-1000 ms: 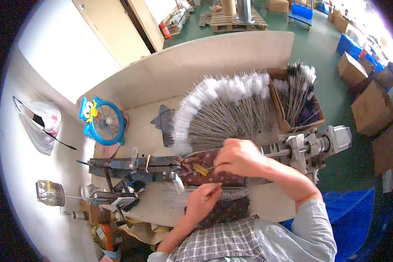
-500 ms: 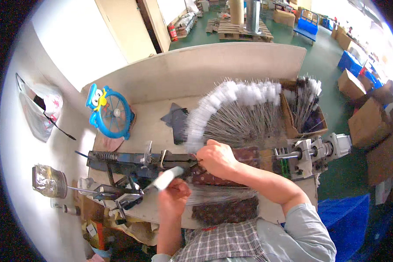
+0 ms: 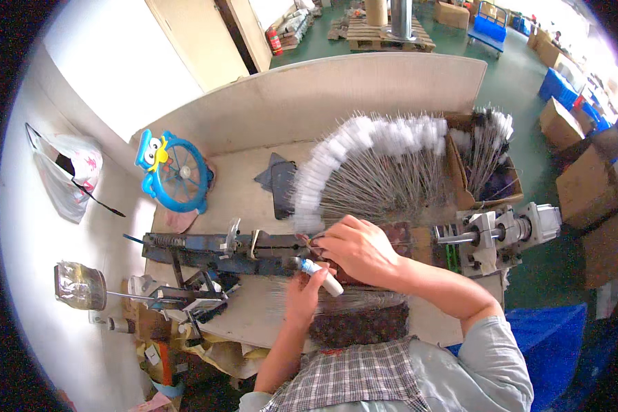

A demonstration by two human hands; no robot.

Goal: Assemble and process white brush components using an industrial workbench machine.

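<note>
Handle (image 3: 332, 283), white, at the right end of the clamp (image 3: 202, 246), long axis slanting from upper left to lower right; held in the left hand (image 3: 303, 294), the nearer one. Up and right, right hand (image 3: 358, 248), fingers bent beside the clamp's end; whether gripping anything, cannot tell. Beyond, on the surface (image 3: 237, 158), fanned brushes (image 3: 378, 175).

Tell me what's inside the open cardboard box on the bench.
In the cardboard box lean thin wire stems with white or dark tips, beside something dark I cannot make out. The bottom is covered and cannot be seen.
</note>
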